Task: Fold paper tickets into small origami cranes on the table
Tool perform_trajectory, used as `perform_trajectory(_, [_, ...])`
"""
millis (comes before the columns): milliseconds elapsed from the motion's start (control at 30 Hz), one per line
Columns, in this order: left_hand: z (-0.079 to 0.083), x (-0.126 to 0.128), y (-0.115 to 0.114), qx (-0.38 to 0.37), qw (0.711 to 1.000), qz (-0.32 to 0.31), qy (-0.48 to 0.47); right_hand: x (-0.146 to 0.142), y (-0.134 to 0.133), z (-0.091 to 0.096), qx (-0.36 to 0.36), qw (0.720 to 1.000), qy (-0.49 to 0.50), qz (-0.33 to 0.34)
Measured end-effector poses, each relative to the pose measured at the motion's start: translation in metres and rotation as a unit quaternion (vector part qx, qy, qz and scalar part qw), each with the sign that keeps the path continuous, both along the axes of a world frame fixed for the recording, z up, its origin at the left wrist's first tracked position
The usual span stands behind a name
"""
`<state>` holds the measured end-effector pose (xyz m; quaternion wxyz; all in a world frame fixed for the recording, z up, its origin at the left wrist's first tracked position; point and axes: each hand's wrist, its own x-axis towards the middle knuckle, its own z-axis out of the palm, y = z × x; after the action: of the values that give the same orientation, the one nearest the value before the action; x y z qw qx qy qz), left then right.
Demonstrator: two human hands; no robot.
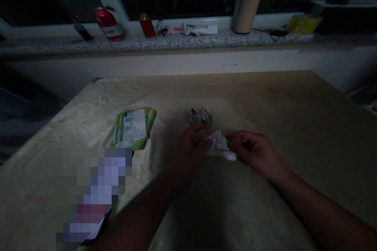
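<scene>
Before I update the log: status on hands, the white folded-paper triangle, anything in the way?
Left hand: thumb on white folded-paper triangle. Right hand: pinching its right edge. Nearest possible obstacle: small, pointed folded-paper shape just beyond.

Hands, two: one left hand [190,151], one right hand [260,153]. Folded paper triangle [217,149], one. Peaked folded paper [201,117], one cluster; whether one piece or two cannot be told. Green printed cards [128,131], one overlapping pile, at least two, exact number hidden. Pixelated object [97,196], one. Table [282,98], one. Windowsill [129,46], one, bearing red-and-white can [108,24], one; red cylinder [147,27], one; tan tube [251,2], one; yellow item [303,24], one.
</scene>
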<state>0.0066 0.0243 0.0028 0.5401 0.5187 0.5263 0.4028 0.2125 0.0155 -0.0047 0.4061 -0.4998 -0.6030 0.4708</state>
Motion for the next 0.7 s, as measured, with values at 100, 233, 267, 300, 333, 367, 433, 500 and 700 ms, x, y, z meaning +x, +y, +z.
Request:
perform_trajectory(100, [-0.003, -0.011, 0.005, 0.069, 0.984, -0.081, 0.144, 0.007, 0.002, -0.002, 0.029, 0.995, -0.092, 0.015])
perform_trajectory(233, [-0.006, -0.014, 0.003, 0.287, 0.878, -0.161, 0.346, 0.011, 0.005, -0.004, 0.128, 0.962, -0.231, 0.064])
perform_trajectory(267, [-0.005, -0.013, 0.002, 0.315, 0.855, -0.192, 0.365, 0.012, 0.005, -0.004, 0.157, 0.950, -0.259, 0.082])
perform_trajectory(300, [-0.005, -0.013, 0.001, 0.330, 0.838, -0.219, 0.375, 0.012, 0.006, -0.004, 0.182, 0.937, -0.282, 0.097])
perform_trajectory(333, [-0.004, -0.013, 0.001, 0.336, 0.828, -0.239, 0.380, 0.013, 0.006, -0.004, 0.203, 0.926, -0.300, 0.110])
perform_trajectory(367, [-0.003, -0.013, 0.001, 0.337, 0.822, -0.254, 0.383, 0.013, 0.006, -0.004, 0.218, 0.917, -0.312, 0.117])
perform_trajectory(433, [-0.003, -0.014, 0.002, 0.334, 0.820, -0.265, 0.382, 0.014, 0.006, -0.003, 0.236, 0.908, -0.321, 0.130])
perform_trajectory(500, [-0.005, -0.017, 0.004, 0.332, 0.822, -0.270, 0.375, 0.015, 0.005, -0.003, 0.243, 0.904, -0.316, 0.151])
perform_trajectory(700, [-0.012, -0.022, 0.010, 0.328, 0.833, -0.271, 0.354, 0.015, 0.006, -0.002, 0.252, 0.900, -0.307, 0.180])
